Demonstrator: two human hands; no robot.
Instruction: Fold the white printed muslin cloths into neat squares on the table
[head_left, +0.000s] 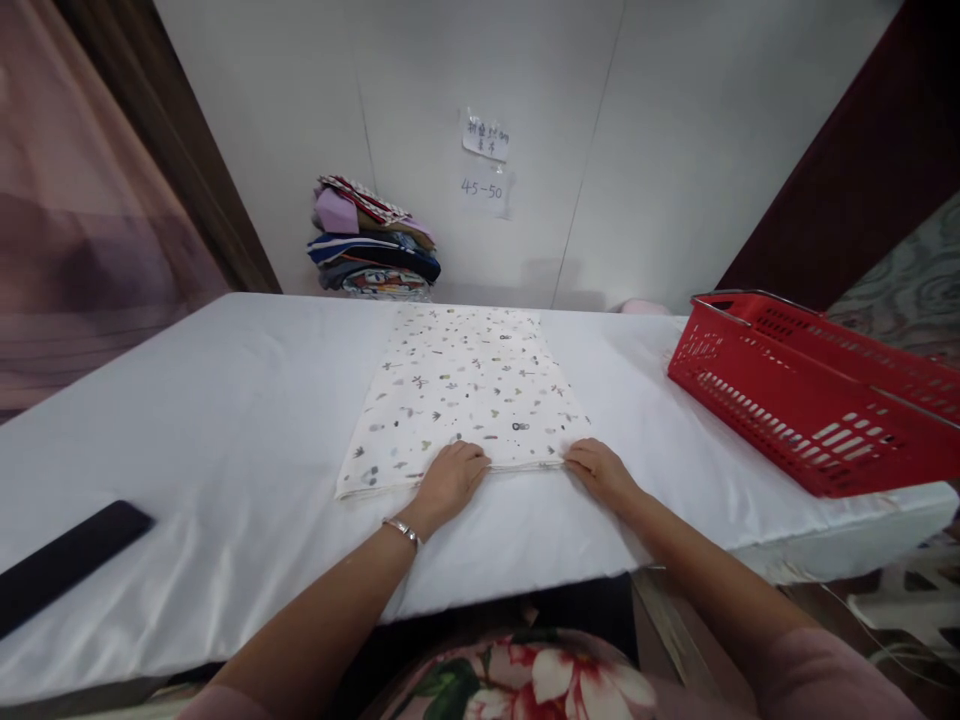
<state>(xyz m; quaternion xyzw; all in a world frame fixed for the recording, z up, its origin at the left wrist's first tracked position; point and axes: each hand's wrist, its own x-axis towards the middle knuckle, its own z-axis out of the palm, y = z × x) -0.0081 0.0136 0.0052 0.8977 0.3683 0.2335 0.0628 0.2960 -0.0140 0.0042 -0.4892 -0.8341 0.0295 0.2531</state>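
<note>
A white cloth (469,390) with small printed figures lies folded in a long flat rectangle on the white-covered table. Its layered near edge faces me. My left hand (452,480), with a silver bracelet at the wrist, is closed on that edge around its middle, fingertips on top. At the near right corner, my right hand (598,470) pinches the same cloth between thumb and fingers. The part of the edge under my left hand is hidden.
A red plastic basket (787,400) stands on the table (225,400) at the right. A stack of folded fabrics (375,245) sits beyond the far edge. A dark flat object (67,560) lies at the near left. Two paper notes (485,165) hang on the wall.
</note>
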